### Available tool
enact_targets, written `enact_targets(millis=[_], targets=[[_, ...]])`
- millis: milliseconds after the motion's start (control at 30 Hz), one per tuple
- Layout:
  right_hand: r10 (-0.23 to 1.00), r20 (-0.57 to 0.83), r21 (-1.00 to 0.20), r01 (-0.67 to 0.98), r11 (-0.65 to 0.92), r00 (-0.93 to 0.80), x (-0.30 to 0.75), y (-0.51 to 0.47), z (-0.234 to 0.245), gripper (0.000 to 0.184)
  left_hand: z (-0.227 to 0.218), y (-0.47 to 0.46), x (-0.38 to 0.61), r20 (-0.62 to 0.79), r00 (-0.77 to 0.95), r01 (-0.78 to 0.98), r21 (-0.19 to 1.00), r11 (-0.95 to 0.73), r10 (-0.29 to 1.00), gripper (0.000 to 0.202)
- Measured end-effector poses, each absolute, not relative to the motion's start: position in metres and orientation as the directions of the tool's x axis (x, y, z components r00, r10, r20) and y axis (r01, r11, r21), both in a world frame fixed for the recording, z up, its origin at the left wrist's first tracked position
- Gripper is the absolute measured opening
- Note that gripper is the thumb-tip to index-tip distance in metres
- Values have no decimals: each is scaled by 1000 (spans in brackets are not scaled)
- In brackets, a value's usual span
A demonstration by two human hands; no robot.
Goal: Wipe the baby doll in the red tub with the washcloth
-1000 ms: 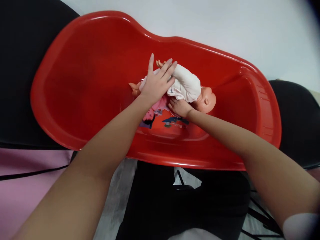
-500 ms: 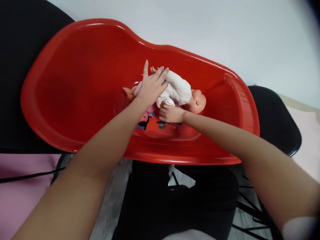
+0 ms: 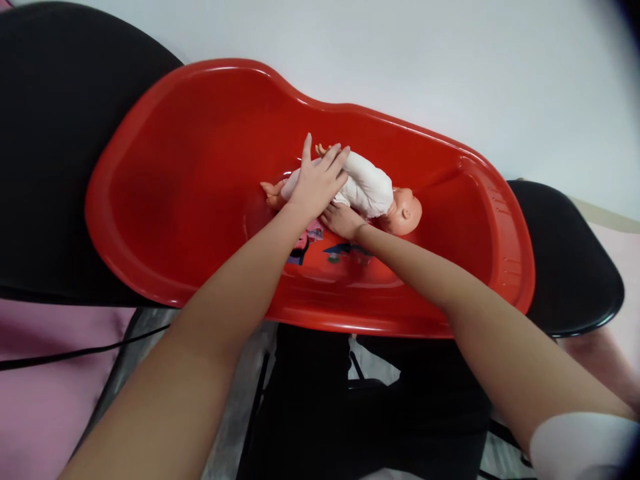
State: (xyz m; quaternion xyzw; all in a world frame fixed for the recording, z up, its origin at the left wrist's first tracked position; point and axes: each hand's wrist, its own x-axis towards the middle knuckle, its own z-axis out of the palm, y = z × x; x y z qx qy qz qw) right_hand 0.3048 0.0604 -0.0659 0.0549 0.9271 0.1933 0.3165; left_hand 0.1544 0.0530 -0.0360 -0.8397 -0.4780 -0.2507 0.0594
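A baby doll (image 3: 368, 180) in a white long-sleeved top lies on its side in a red baby bathtub (image 3: 165, 187), its head to the right and bare feet to the left. My left hand (image 3: 320, 181) rests across the doll's middle with fingers spread, covering part of its body and arm. Just below it, my right hand (image 3: 343, 220) lies against the doll's near side, at the edge of the clothing. Its fingers look stretched out; the thumb is hidden. Beneath my right hand, a printed cartoon picture (image 3: 330, 250) shows on the tub floor.
Black seats support the tub: a large one (image 3: 65, 167) at left and a smaller one (image 3: 575, 260) at right. A white wall (image 3: 425, 60) stands behind. Pink surfaces (image 3: 55, 393) show at the lower left and far right. A black cord (image 3: 100, 348) runs at the left.
The view has shifted, so the tub sits further right. My right hand has moved from bunched white cloth at the doll's near side to lie flatter there. My left hand stays on the doll.
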Motion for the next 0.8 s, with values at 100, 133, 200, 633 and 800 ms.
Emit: enact_targets(millis=[100, 133, 200, 633, 800], targets=[[484, -373, 593, 198, 780, -791, 347, 49, -73, 49, -38, 54, 154, 496, 414, 823, 154, -547, 763, 46], [498, -359, 596, 217, 773, -789, 363, 44, -76, 49, -40, 55, 153, 505, 415, 816, 161, -555, 757, 46], [505, -346, 574, 247, 780, -791, 396, 36, -80, 49, -46, 59, 153, 528, 417, 799, 175, -576, 739, 48], [369, -66, 492, 292, 820, -927, 446, 31, -17, 39, -45, 60, 151, 501, 506, 842, -110, -529, 702, 66], [469, 79, 563, 428, 707, -879, 443, 43, -32, 47, -44, 56, 152, 497, 446, 846, 37, -532, 744, 62]])
